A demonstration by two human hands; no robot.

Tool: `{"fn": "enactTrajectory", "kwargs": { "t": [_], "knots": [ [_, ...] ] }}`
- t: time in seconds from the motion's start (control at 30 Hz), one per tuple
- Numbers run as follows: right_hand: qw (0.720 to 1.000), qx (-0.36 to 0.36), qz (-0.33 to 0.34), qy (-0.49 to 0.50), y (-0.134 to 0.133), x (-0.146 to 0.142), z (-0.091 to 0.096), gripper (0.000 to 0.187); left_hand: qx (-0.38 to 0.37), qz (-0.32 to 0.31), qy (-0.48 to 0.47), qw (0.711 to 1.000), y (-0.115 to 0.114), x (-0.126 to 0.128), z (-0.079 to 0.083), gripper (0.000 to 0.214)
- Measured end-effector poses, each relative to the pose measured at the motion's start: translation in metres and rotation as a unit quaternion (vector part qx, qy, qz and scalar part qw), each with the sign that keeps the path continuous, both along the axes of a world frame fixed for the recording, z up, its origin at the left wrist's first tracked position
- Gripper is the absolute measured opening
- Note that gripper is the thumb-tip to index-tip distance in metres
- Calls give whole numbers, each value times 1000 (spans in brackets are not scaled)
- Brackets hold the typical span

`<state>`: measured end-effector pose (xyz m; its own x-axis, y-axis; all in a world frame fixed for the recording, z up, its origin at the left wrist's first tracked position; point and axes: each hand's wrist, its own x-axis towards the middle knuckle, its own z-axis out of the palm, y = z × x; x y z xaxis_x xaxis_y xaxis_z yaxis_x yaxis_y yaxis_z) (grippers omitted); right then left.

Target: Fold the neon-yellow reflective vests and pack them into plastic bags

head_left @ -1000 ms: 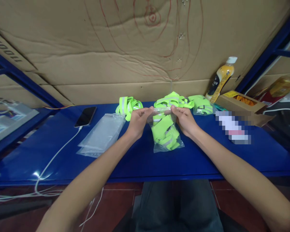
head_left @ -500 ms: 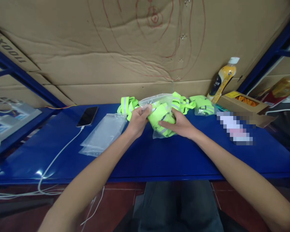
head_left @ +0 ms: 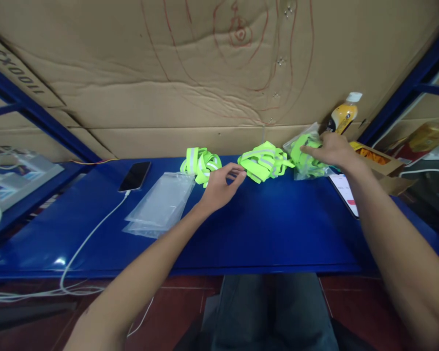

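My right hand (head_left: 332,147) is closed on a clear bag of fluorescent yellow reflective straps (head_left: 304,158) at the back right of the blue table, just in front of the bottle. Beside a loose bundle of reflective straps (head_left: 264,162), my left hand (head_left: 225,184) has its fingers loosely bent, a gap between thumb and fingers, and nothing visible in them. Another strap bundle (head_left: 200,163) lies behind that hand. Flat clear plastic bags (head_left: 160,202) are stacked to the left of my left forearm. The earlier bagged straps at the far right are mostly covered by the bag in my right hand.
A phone (head_left: 134,176) on a white cable lies at the left, and a second phone (head_left: 346,192) is partly behind my right forearm. A yellow-labelled bottle (head_left: 344,116), an open carton (head_left: 382,165) and a power strip (head_left: 22,183) flank the work area. Cardboard (head_left: 149,107) stands behind.
My right hand has carried the bag of straps from the middle to the back right. My left hand has let go of the bag and moved slightly right. The loose bundles are uncovered.
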<state>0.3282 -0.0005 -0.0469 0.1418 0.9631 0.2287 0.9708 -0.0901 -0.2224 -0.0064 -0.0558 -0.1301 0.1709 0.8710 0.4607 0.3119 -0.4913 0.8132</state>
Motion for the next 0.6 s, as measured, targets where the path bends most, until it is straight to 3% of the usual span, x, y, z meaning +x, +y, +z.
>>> {"fn": "enactTrajectory", "kwargs": {
  "t": [0.1, 0.23, 0.4, 0.53, 0.6],
  "knots": [
    [999, -25, 20, 0, 14, -15, -14, 72, 26, -7, 53, 998, -1, 0, -3, 22],
    [998, -42, 46, -6, 28, -34, -27, 66, 22, 9, 74, 997, 3, -3, -7, 20],
    [999, -47, 17, -22, 34, -45, -40, 72, 27, 24, 100, 994, 7, -6, -10, 18],
    [998, 42, 18, -48, 11, -49, -17, 61, 48, 46, 110, 992, 8, -7, -12, 18],
    [989, 112, 76, 55, -18, -54, 3, 43, 51, 60, 107, 991, 8, -8, -12, 19]
  ]
}}
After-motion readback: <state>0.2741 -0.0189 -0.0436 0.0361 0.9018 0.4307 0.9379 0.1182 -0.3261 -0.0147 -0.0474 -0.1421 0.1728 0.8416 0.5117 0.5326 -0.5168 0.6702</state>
